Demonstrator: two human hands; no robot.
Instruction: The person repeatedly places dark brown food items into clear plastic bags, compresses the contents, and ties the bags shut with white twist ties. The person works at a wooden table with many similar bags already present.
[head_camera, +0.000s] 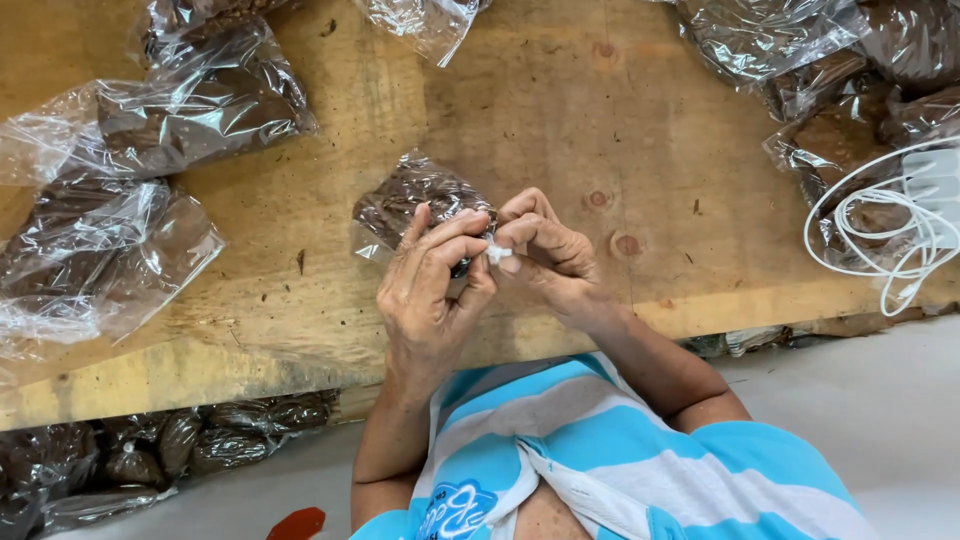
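A small clear plastic bag filled with dark brown stuff lies on the wooden table, just beyond my hands. My left hand grips the bag's twisted neck, fingers curled over it. My right hand meets the left one and pinches a small white tie at that neck between thumb and forefinger. The neck itself is mostly hidden by my fingers.
Several filled clear bags lie at the table's left and top right. A coiled white cord lies at the right. More tied bags sit below the table's front edge. My striped blue and white shirt fills the bottom.
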